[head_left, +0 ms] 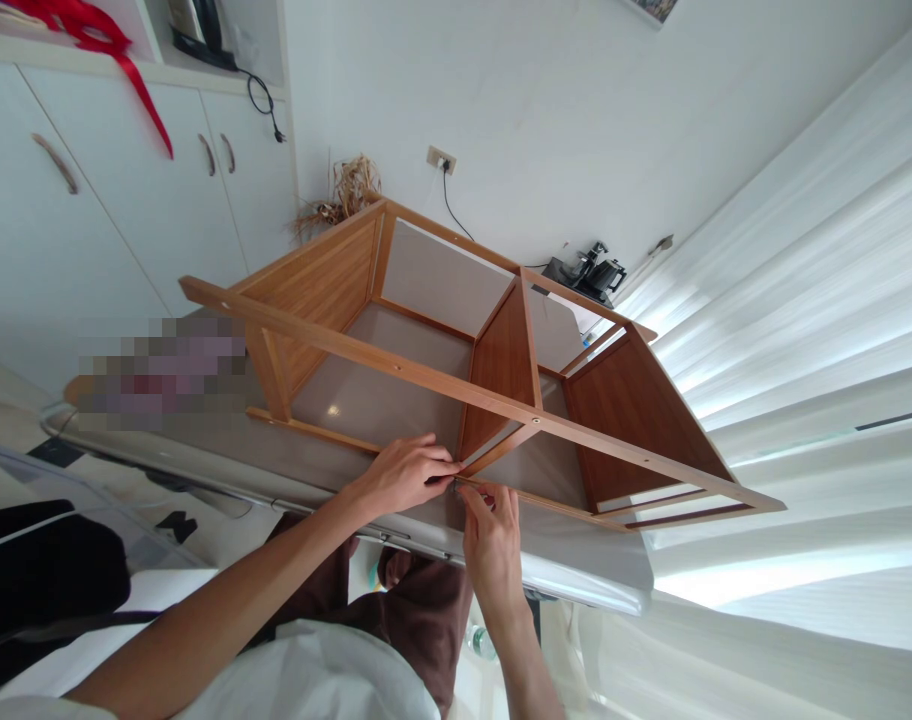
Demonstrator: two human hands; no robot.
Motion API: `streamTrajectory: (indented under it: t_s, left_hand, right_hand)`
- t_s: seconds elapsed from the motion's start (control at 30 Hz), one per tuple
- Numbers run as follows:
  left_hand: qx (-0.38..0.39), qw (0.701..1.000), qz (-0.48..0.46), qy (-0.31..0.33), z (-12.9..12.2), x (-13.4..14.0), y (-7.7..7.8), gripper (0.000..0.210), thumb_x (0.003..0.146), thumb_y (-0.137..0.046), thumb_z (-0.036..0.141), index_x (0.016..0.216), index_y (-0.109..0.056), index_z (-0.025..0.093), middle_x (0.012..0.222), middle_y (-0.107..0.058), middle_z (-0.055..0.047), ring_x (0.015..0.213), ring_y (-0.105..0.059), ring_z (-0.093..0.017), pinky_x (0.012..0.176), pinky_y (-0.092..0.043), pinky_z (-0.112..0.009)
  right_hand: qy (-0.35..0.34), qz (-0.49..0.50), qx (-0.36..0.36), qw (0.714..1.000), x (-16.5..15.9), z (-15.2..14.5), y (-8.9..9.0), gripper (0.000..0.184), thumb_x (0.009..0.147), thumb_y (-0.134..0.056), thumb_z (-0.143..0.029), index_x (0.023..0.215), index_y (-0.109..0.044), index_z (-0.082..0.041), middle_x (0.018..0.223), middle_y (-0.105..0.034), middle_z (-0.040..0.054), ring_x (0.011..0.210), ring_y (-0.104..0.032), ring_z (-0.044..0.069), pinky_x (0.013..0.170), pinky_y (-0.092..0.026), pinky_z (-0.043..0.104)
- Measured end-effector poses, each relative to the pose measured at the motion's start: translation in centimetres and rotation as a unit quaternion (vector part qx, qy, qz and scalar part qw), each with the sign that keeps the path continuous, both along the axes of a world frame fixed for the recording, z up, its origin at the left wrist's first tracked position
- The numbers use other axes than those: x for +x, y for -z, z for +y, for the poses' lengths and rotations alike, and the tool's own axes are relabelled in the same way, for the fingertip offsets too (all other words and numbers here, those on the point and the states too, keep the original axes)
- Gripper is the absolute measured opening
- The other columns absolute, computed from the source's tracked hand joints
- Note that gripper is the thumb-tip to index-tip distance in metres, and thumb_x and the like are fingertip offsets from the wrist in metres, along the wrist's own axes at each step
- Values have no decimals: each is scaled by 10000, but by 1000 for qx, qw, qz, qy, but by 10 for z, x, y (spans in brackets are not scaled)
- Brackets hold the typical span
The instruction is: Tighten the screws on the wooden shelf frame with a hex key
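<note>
A wooden shelf rack (497, 350), with slatted panels between long rails, lies on its side on a grey table (613, 560). At the near lower rail, where the middle panel's frame meets it, my left hand (405, 475) presses with its fingers closed over the joint. Just right of it, my right hand (493, 530) is in a pinch against the outer side of the same rail. Whatever sits between its fingertips is too small and hidden to name. Screw heads or holes show along the upper near rail.
White cabinets (111, 200) stand at the left, with a kettle (197, 30) and red ribbon (100, 35) above. Behind the rack are dried stalks (351, 185), a wall socket (441, 160) and a black appliance (591, 275). White curtains (823, 300) hang right. A patch on the table's left is pixelated.
</note>
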State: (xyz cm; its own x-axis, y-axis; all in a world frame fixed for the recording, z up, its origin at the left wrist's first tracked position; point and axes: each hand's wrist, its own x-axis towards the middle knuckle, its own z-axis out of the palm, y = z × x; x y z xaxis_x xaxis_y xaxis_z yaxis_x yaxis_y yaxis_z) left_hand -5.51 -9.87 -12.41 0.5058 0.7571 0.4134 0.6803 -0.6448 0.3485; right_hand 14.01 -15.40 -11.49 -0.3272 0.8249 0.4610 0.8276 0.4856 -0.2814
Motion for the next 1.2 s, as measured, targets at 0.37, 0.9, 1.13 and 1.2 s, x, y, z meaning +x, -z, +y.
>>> streamTrajectory:
  t_s: [0.37, 0.9, 1.13, 1.2]
  left_hand:
    - [-1, 1000, 1, 1, 0, -1, -1, 256, 976, -560, 318, 1185, -708, 321, 1017, -746, 27, 924, -606, -181, 717, -483, -285]
    - [-3, 1000, -3, 2, -1, -1, -2, 261, 981, -549, 305, 1185, -711, 316, 1010, -741, 10, 933, -600, -177, 738, -501, -281]
    - [7, 1000, -2, 2, -1, 0, -3, 244, 970, -563, 288, 1148, -730, 296, 986, -742, -2, 917, -603, -177, 726, -502, -275]
    - [8, 1000, -2, -1, -1, 0, -2, 234, 969, -562, 292, 1125, -736, 293, 992, -746, 6, 918, -606, -180, 732, -502, -281]
  right_hand:
    - [7, -67, 17, 998, -4, -5, -4, 383, 932, -413, -7, 1122, -682, -204, 1000, -544, 98, 913, -484, 231, 796, -485, 366]
    - [8, -25, 4, 1000, -1, -3, 0, 345, 963, -414, -56, 1107, -684, -215, 1003, -539, 90, 935, -492, 229, 837, -482, 395]
    - [17, 33, 4, 999, 0, -3, 7, 266, 996, -455, -131, 1078, -698, -200, 988, -586, 86, 928, -518, 214, 835, -470, 373]
    - [26, 43, 6, 999, 1, -3, 9, 236, 1002, -478, -166, 1075, -699, -206, 955, -612, 73, 914, -529, 208, 840, -462, 368]
